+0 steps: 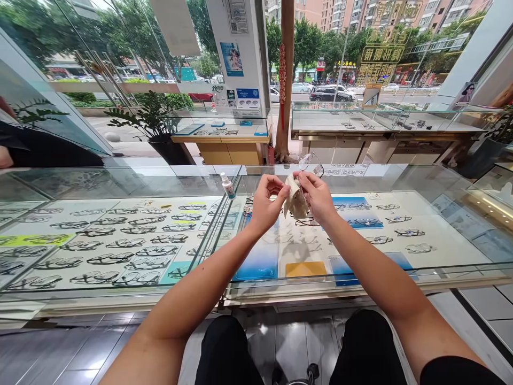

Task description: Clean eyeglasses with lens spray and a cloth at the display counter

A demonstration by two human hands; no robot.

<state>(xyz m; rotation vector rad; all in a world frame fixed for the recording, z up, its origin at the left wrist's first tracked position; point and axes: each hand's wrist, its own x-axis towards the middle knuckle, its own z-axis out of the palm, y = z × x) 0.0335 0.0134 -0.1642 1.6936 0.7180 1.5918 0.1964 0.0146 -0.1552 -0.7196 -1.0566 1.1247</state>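
Above the glass counter, both my hands are raised close together around a pale cleaning cloth (295,199). My left hand (267,202) is closed with its fingers curled, thumb and fingertips at the cloth's left edge. My right hand (318,195) pinches a pair of eyeglasses (310,159), whose lens and thin dark frame stick up beyond the fingers. Part of the cloth hangs below, between the two hands, and hides the rest of the eyeglasses. To the left of my hands, a small white spray bottle (227,186) stands upright on the glass top.
The glass display counter (256,291) holds rows of eyeglasses (138,230) under its top. More showcases (385,115) line the window, with a potted plant (154,128) and a wooden trunk (285,80). A person's dark sleeve (44,144) shows at the far left.
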